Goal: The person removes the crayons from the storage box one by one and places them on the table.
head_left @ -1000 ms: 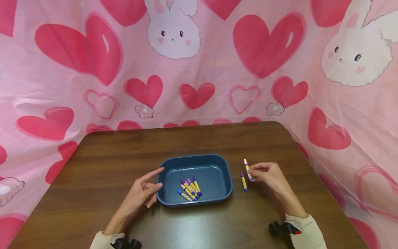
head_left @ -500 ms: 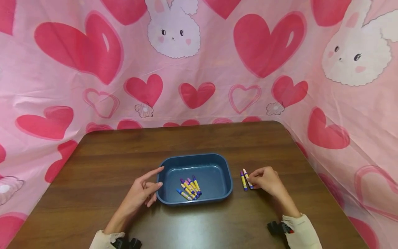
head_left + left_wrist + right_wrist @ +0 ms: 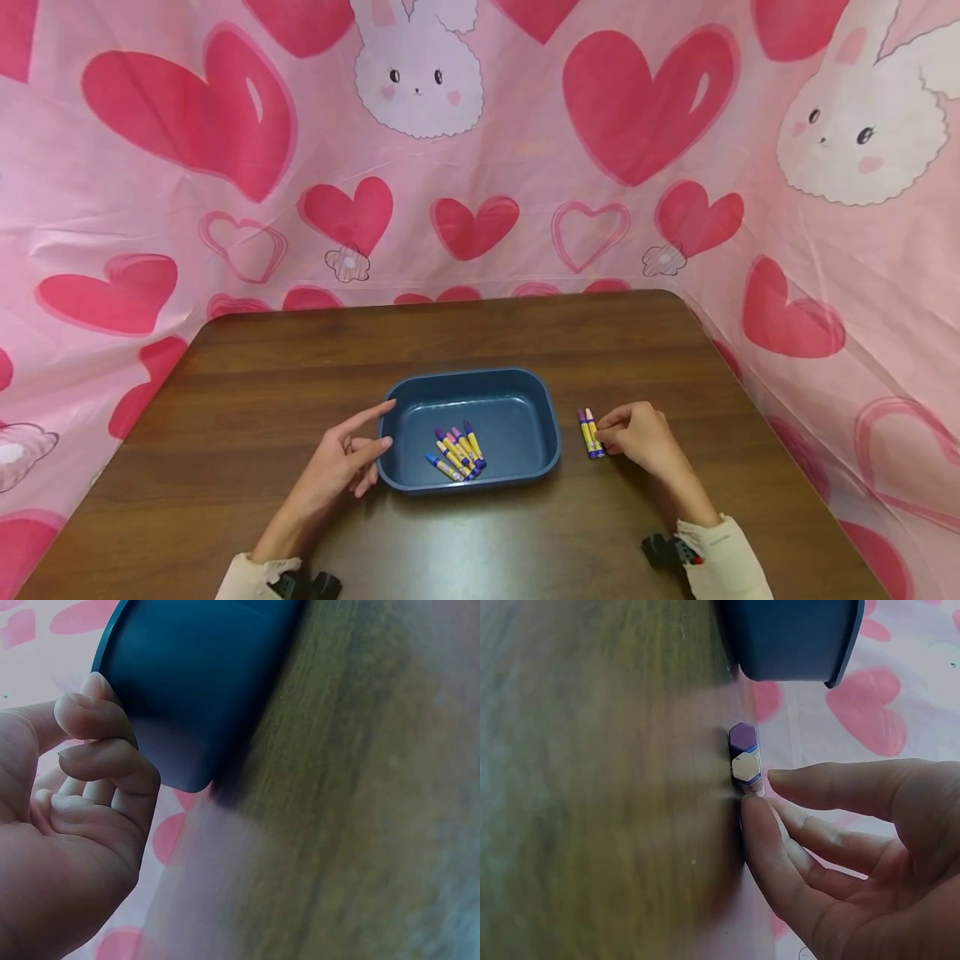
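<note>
A dark blue tray (image 3: 555, 433) stands mid-table with several yellow-wrapped crayons (image 3: 459, 454) bunched at its front. My left hand (image 3: 333, 467) touches the tray's left end with outstretched index finger and thumb; the left wrist view shows those fingertips at its rim (image 3: 105, 645). To the right of the tray, a purple-tipped crayon (image 3: 585, 432) and a pale-tipped crayon (image 3: 592, 425) lie side by side, close together. My right hand (image 3: 637, 433) has thumb and index fingertips pinched at the pale crayon's right side. In the right wrist view the pale tip (image 3: 746, 766) and purple tip (image 3: 742, 737) point at the camera.
The brown wooden table (image 3: 300, 358) has rounded far corners. Behind it and along its sides hangs a pink cloth (image 3: 517, 175) printed with hearts and rabbits. A black wrist camera (image 3: 671, 550) sits on the right wrist, another (image 3: 303, 585) on the left.
The pale crayon has come down and leftward in my right hand, from held beyond the purple one to lying against it, their ends nearly level. The left hand and tray have stayed put.
</note>
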The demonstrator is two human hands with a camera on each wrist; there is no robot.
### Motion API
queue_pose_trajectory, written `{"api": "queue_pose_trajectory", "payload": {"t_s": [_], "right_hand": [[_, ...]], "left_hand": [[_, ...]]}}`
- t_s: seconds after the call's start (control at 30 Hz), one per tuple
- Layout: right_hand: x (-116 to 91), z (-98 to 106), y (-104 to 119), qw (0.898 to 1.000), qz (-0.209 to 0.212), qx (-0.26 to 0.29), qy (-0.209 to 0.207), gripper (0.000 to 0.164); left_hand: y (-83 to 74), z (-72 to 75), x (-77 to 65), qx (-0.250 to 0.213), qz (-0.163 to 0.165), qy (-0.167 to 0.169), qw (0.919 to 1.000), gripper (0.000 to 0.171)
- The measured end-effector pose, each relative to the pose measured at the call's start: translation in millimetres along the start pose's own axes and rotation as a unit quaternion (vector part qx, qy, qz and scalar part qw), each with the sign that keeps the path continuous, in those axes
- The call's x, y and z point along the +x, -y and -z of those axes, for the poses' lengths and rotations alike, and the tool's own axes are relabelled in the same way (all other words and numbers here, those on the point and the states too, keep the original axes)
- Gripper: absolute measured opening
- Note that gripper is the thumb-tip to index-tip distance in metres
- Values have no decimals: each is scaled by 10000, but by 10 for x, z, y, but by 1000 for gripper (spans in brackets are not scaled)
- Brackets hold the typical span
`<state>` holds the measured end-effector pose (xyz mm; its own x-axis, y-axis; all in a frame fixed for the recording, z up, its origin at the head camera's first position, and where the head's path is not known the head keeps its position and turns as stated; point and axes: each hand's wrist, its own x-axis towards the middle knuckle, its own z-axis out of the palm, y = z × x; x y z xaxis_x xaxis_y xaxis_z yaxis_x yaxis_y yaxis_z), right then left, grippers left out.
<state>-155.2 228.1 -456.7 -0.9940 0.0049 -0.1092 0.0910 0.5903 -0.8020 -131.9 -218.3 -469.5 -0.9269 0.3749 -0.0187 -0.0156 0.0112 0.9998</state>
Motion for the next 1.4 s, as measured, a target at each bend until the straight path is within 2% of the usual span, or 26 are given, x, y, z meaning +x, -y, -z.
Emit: {"api": "queue_pose_trajectory", "payload": {"t_s": [0.37,0.77,0.93,1.07,1.2,1.4], "right_hand": [[18,-2,62,9998,163,-34,59,6],[8,93,80,9992,219,339,5,15],[-20,72,164,9967,510,636,25,18],[-60,49,311,9959,801,411,15,17],[-98,16,466,9940,1058,273,20,13],[-126,-84,634,9889,1372,474,307,14]], "left_hand": [[-18,22,-15,35,6,-57,10000,58],[10,23,-6,-58,-160,55,9998,58],[28,21,-15,-62,-59,-5,10000,59],[26,26,-27,-46,22,-64,10000,59],[25,23,-30,-44,-52,-50,10000,57],[26,-10,-6,8,-177,3,9998,57]]}}
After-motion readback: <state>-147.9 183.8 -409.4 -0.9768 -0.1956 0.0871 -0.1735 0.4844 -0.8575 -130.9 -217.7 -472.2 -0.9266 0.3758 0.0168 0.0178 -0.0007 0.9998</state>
